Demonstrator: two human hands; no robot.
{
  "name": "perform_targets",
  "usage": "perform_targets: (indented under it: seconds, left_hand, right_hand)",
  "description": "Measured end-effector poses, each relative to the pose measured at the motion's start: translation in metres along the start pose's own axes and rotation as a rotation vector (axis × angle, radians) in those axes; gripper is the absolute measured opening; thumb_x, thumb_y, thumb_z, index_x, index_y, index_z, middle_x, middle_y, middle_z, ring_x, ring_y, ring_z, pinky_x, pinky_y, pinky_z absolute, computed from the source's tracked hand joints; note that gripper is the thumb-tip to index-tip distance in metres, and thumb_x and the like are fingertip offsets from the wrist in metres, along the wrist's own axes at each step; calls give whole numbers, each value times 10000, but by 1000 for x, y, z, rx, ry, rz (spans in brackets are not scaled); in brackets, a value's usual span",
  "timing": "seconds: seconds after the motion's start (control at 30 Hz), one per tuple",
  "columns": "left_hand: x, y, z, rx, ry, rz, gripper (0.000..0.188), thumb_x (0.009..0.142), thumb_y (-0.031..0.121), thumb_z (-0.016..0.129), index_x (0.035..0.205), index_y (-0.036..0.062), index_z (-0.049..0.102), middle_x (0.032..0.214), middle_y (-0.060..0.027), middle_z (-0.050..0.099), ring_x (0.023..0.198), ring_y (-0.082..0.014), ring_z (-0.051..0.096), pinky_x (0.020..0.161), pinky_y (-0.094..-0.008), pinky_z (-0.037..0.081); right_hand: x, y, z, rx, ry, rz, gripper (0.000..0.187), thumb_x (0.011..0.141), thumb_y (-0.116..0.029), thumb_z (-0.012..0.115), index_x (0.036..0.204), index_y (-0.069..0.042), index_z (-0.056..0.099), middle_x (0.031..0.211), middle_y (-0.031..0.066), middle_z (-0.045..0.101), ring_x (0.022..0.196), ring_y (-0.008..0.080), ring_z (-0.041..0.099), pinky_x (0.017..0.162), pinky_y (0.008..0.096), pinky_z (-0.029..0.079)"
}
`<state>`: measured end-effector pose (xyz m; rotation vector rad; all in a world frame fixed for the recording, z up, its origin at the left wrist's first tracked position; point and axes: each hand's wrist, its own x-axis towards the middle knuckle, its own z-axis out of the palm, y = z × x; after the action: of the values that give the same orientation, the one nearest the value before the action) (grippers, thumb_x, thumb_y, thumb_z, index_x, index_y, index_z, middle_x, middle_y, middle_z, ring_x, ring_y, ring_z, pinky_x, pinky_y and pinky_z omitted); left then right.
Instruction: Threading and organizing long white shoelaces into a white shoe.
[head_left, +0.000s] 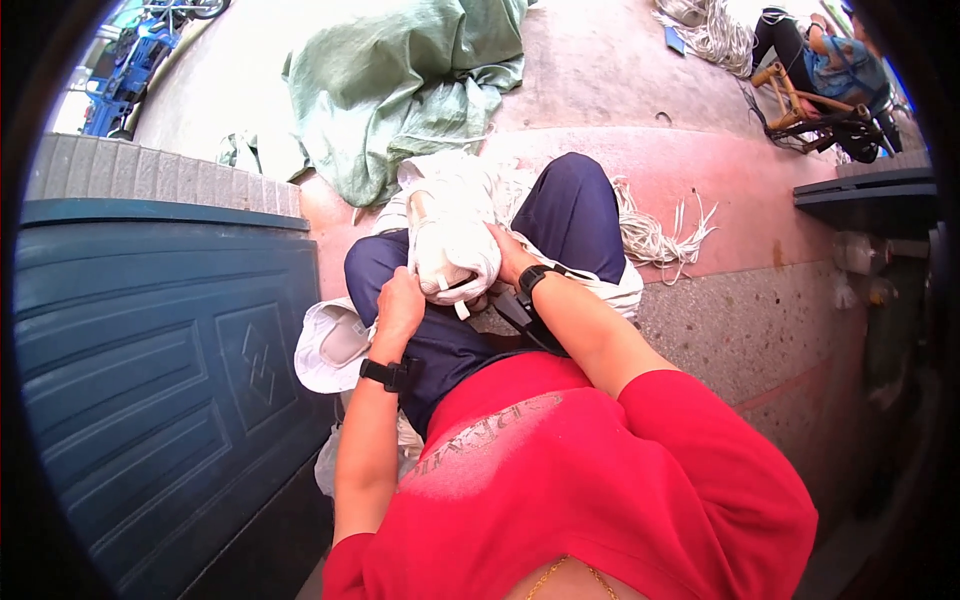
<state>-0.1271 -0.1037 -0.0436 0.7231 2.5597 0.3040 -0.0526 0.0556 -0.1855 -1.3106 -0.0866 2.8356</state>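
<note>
Head: white piece [452, 225] between hands [402, 302] [514, 258]

A blue door [150, 360] limits the left hand [400, 303]; rightward, speckled floor [735, 325] leaves room.

The floor [775, 190], pink with a speckled grey band [720, 325] nearer, is partly covered far, left of centre, by 1 crumpled green sheet [400, 95]. Loose white strands [660, 237] are strewn at right; a white-strand heap [720, 40] is piled far right.

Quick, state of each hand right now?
Left hand: closed at the white shoe-like piece; exact grip unclear.
Right hand: against its right side, fingers mostly hidden; open or closed can't be told.
</note>
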Motion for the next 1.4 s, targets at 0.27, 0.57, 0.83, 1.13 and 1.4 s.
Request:
perform_targets:
  seconds: [0.27, 0.57, 0.83, 1.13, 1.4]
  left_hand:
    - [7, -21, 13, -224, -6, -133, 226, 867, 178, 430, 851, -36, 502, 679, -197, 576, 590, -305, 553, 505, -403, 417]
    - [-4, 1, 1, -58, 171, -8, 281, 812, 129, 507, 1039, -33, 483, 791, -239, 592, 790, -389, 573, 693, -442, 443]
    - [-19, 34, -1, -98, 74, 596, 331, 729, 116, 615, 1010, -25, 511, 872, -187, 571, 830, -341, 539, 739, -393, 432]
    - [-14, 19, 4, 39, 89, 456, 405, 650, 139, 693, 1001, 20, 528, 882, -137, 543, 839, -315, 527, 710, -386, 424]
    - [3, 19, 6, -41, 170, 338, 299, 651, 72, 675, 923, 34, 557, 903, -138, 523, 882, -314, 488, 734, -379, 402]
  right_hand:
    - [19, 0, -10, -240, 260, -52, 482, 856, -377, 427, 1194, -33, 440, 1135, 136, 541, 1025, 261, 531, 854, 376, 436]
    - [72, 9, -41, -270, 505, -44, 644, 806, -561, 395, 1205, -58, 447, 1120, 101, 555, 1031, 261, 515, 846, 402, 402]
    - [77, 22, -59, -9, 489, -87, 684, 780, -446, 529, 1252, 22, 366, 1172, 170, 498, 993, 306, 541, 835, 397, 441]
    - [55, 18, -32, 37, 449, -191, 564, 733, -525, 571, 1176, -188, 479, 1133, 63, 528, 1060, 217, 473, 879, 401, 385]
    - [34, 9, -9, -88, 418, -193, 625, 682, -599, 586, 1157, -204, 488, 1094, 33, 526, 967, 187, 457, 818, 376, 365]
